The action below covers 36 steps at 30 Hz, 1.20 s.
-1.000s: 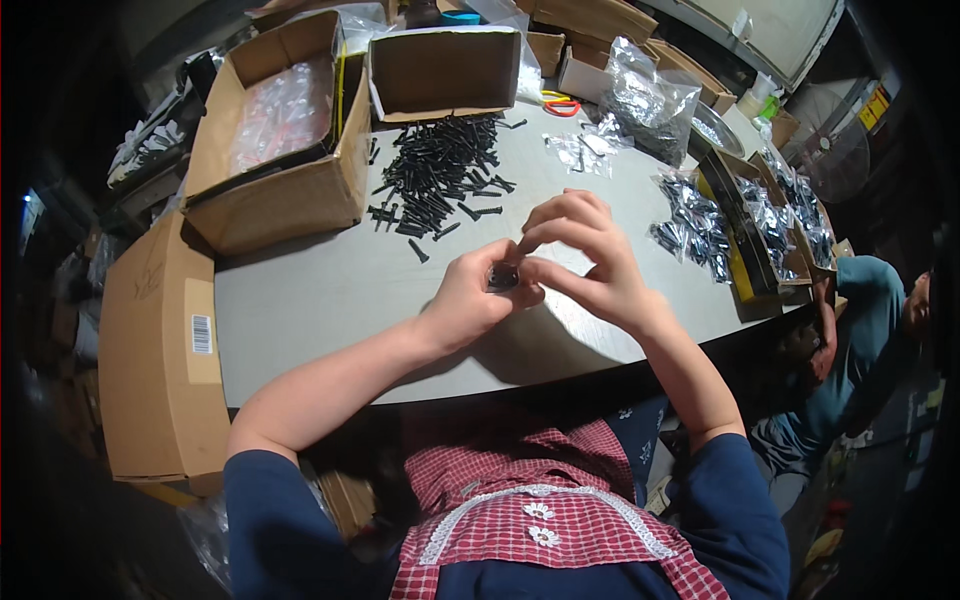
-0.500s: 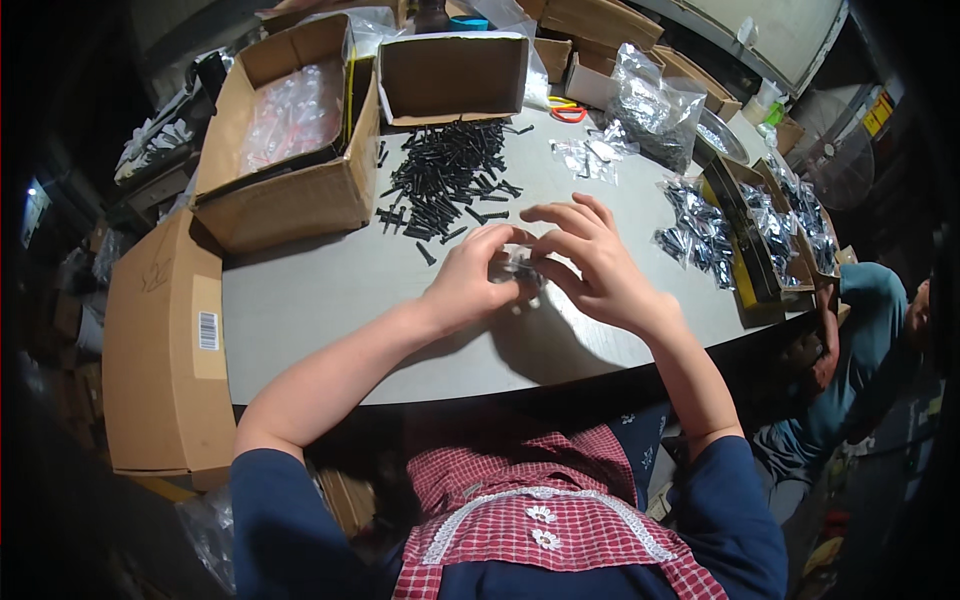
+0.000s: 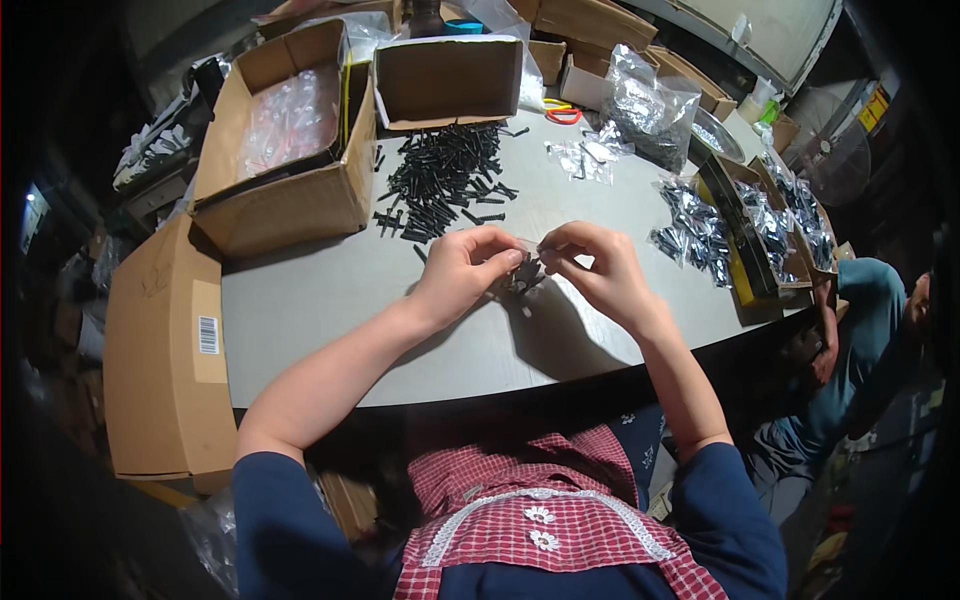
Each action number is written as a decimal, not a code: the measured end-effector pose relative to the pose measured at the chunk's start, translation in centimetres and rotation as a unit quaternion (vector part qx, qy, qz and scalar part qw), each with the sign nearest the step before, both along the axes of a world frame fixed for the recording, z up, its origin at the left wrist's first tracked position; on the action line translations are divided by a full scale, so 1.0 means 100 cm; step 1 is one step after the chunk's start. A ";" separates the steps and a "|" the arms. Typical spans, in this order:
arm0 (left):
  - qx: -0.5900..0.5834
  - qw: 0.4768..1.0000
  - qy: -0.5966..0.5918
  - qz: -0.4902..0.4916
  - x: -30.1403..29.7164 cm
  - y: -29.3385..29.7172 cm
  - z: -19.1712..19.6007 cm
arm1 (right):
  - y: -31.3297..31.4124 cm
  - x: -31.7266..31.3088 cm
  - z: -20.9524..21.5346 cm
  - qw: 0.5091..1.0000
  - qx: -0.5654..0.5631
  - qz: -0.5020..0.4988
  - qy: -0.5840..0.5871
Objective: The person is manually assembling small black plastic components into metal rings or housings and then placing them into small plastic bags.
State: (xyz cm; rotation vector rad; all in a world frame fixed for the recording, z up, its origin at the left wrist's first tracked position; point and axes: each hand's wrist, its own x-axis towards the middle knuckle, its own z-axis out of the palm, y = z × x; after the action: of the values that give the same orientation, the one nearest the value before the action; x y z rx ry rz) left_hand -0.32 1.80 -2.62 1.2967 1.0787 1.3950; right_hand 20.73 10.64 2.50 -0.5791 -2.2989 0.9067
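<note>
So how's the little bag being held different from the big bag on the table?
The little bag is much smaller than the big bag. The little bag is held between the left grip and right grip, while the big bag sits on the table. Both are see-through, with dark bits inside.

Left fingers point(image 3: 497, 264), right fingers point(image 3: 572, 233) pinch clear bag point(image 3: 524, 272) above table point(image 3: 320, 310); black screws point(image 3: 445, 172) heaped beyond.

Tabletop point(image 3: 320, 330) pale grey. On it: screws point(image 3: 445, 182) black; scissors handles point(image 3: 562, 122) red, yellow. Near side of it: apron point(image 3: 610, 535) red-and-white check, white flowers point(image 3: 545, 541); sleeves point(image 3: 285, 530) navy.
</note>
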 end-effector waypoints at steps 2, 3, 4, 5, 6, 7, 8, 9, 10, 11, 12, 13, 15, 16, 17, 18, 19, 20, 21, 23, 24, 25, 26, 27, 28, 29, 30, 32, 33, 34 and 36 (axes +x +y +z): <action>-0.017 1.000 0.002 0.012 0.000 -0.002 0.008 | -0.003 0.000 -0.002 1.000 0.009 -0.022 0.001; -0.034 0.999 0.004 0.022 0.000 -0.003 0.010 | -0.003 -0.001 -0.005 1.000 0.009 -0.022 0.001; -0.033 0.999 0.005 0.022 -0.001 -0.002 0.009 | -0.003 -0.003 -0.008 1.000 -0.006 -0.011 0.008; -0.019 0.999 0.020 0.033 -0.002 -0.001 0.007 | -0.004 -0.005 -0.008 1.000 -0.021 -0.001 0.015; -0.005 0.998 0.035 0.043 -0.003 0.000 0.006 | -0.007 -0.006 -0.007 1.000 -0.020 -0.002 0.016; -0.006 0.998 0.035 0.043 -0.004 -0.001 0.006 | -0.015 -0.009 0.000 1.000 -0.014 -0.006 0.017; 0.025 0.994 0.090 0.064 -0.005 -0.003 0.006 | -0.020 -0.013 0.003 1.000 -0.008 -0.010 0.017; 0.055 0.984 0.144 0.085 -0.006 -0.004 0.007 | -0.016 -0.017 -0.005 0.999 0.021 0.015 0.021; 0.056 0.985 0.145 0.080 -0.004 -0.005 0.010 | -0.017 -0.019 -0.004 0.999 0.021 0.010 0.023; 0.086 0.974 0.189 0.093 -0.002 -0.006 0.014 | -0.018 -0.020 -0.004 1.000 0.014 0.013 0.001; 0.116 0.960 0.232 0.105 0.000 -0.007 0.017 | -0.018 -0.020 -0.003 1.000 0.005 0.015 -0.020; 0.119 0.961 0.226 0.107 0.000 -0.006 0.017 | -0.018 -0.019 -0.003 0.999 0.033 0.009 -0.024; 0.129 0.960 0.229 0.095 0.001 -0.008 0.017 | -0.015 -0.017 -0.001 0.998 0.033 0.023 -0.041; 0.134 0.960 0.230 0.089 0.001 -0.009 0.017 | -0.013 -0.015 -0.001 0.997 0.031 0.043 -0.059; 0.132 0.957 0.243 0.084 0.002 -0.011 0.019 | -0.014 -0.014 -0.001 0.997 0.034 0.053 -0.048; 0.133 0.958 0.243 0.076 0.002 -0.011 0.018 | -0.014 -0.011 -0.002 0.996 0.035 0.058 -0.061; 0.115 0.966 0.222 0.068 0.003 -0.011 0.018 | -0.015 -0.008 0.001 0.995 0.025 0.057 -0.077; 0.097 0.973 0.200 0.060 0.003 -0.011 0.019 | -0.016 -0.005 0.004 0.994 0.014 0.056 -0.093; 0.086 0.976 0.194 0.049 0.003 -0.012 0.020 | -0.017 -0.001 0.006 0.995 0.014 0.045 -0.091; 0.061 0.989 0.127 0.046 0.000 -0.007 0.014 | -0.019 0.004 0.007 0.993 -0.024 0.049 -0.108; 0.034 0.996 0.059 0.051 -0.001 -0.004 0.011 | -0.018 0.006 0.005 0.993 -0.025 0.043 -0.106; 0.029 0.997 0.065 0.040 -0.002 -0.003 0.010 | -0.017 0.008 0.000 0.994 -0.015 0.051 -0.100; 0.029 0.997 0.067 0.035 -0.001 -0.004 0.010 | -0.016 0.009 -0.004 0.994 -0.004 0.059 -0.095; 0.019 0.996 0.084 0.035 0.000 -0.005 0.010 | -0.016 0.010 -0.007 0.994 0.006 0.061 -0.090; 0.009 0.994 0.102 0.033 0.001 -0.005 0.011 | -0.017 0.011 -0.007 0.995 0.005 0.056 -0.088; 0.013 0.995 0.093 0.029 0.003 -0.005 0.012 | -0.018 0.012 -0.007 0.992 -0.025 0.052 -0.110; 0.013 0.995 0.095 0.024 0.003 -0.004 0.012 | -0.018 0.013 -0.007 0.989 -0.056 0.048 -0.131; 0.000 0.995 0.049 0.082 -0.003 -0.004 0.014 | -0.017 0.018 -0.003 0.982 -0.064 0.058 -0.168; 0.014 0.992 0.052 0.110 -0.014 0.003 0.013 | -0.017 0.024 -0.005 0.980 -0.107 0.089 -0.142; 0.031 0.994 0.035 0.099 -0.016 0.007 0.017 | -0.016 0.032 -0.009 0.975 -0.149 0.121 -0.116; -0.016 0.996 0.030 0.081 -0.003 0.003 0.018 | -0.010 0.041 -0.021 0.975 -0.188 0.103 -0.063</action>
State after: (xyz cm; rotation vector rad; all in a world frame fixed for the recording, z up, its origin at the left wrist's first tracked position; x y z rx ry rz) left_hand -0.63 2.07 -0.80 1.2574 1.2647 1.4605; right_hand 24.85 9.66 0.38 -0.5740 -2.3429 1.4645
